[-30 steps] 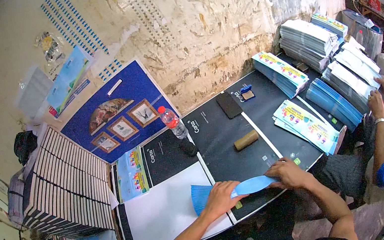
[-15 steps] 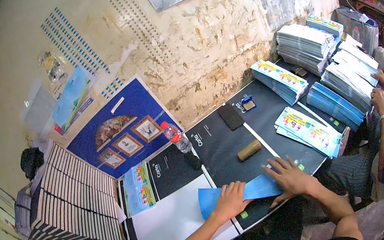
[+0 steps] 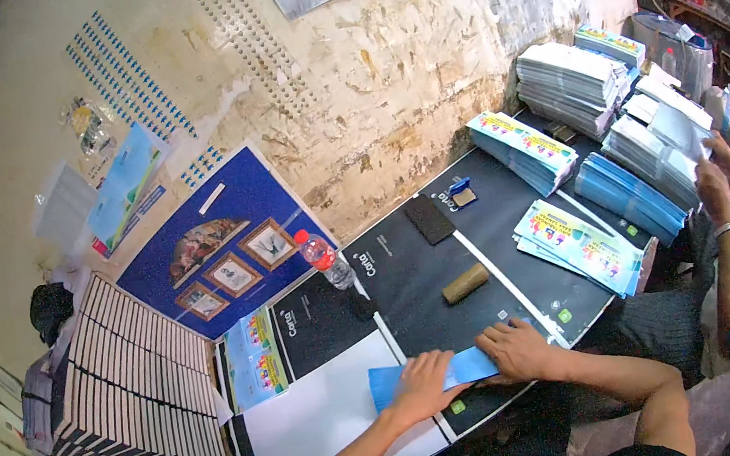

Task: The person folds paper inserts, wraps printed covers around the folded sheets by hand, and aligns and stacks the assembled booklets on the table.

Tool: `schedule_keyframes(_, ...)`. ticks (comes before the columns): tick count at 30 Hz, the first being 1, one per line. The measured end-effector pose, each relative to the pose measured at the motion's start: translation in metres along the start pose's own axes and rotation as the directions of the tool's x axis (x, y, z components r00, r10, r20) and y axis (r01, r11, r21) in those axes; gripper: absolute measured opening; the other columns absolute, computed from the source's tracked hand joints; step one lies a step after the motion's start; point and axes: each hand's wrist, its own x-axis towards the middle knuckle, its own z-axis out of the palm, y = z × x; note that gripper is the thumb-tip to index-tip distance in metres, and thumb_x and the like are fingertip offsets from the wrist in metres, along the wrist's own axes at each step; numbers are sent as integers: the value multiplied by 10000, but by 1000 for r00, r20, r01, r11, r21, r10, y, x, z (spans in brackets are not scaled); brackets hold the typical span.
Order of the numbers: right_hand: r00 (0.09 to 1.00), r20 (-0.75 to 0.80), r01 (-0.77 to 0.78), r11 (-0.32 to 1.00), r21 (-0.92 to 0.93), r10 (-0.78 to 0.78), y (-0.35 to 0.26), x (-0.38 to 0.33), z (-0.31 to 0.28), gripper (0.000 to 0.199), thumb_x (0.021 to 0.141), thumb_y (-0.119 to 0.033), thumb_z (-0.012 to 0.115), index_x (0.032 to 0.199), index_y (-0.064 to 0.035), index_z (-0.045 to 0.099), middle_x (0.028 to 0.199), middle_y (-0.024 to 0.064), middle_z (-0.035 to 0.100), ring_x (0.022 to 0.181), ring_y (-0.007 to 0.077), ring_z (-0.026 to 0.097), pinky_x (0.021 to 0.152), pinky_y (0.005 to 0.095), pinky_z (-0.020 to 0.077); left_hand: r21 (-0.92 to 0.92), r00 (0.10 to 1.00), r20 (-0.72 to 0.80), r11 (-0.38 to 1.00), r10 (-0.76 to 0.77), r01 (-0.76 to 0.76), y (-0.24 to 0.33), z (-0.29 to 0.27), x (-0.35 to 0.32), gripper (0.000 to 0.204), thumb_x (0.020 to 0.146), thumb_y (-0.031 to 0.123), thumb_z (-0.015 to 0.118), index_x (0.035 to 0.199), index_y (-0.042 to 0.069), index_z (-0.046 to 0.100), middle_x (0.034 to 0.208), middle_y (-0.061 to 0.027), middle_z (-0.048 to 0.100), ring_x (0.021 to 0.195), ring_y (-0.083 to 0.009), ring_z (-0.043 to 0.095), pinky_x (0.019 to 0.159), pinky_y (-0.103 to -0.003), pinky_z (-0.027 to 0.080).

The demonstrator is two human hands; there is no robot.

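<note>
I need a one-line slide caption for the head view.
Left hand and right hand press a light blue paper sheet flat on a black worktable.

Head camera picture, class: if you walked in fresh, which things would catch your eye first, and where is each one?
First, both hands pressed flat on a blue sheet at the near edge of the black table: the left hand on its middle, the right hand on its right end. Next, the tall stack of dark-edged booklets at far left. Then the red-capped plastic bottle standing by the wall, before a blue poster.
</note>
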Motion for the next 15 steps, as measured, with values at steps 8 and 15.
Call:
schedule_keyframes(8,996,85,-10,999,49,6,6,-6,-10,469,805,-411,748,1143,-133,579,1050,75,682,1031,278,680,856,454,501,50,994,-104,999,22,-16,-26,-12,-27,466,861,471,739,980,40,611,860,-141,682,762,-347,687,709,-451,542)
schedule_keyframes(15,988,152,-35,996,78,23,1,-13,-13,347,818,-297,732,1103,-138,612,1036,88,716,979,304,711,835,484,550,39,999,40,999,-17,16,-23,-17,-32,371,881,406,727,946,65,595,820,-132,681,780,-351,688,710,-460,540)
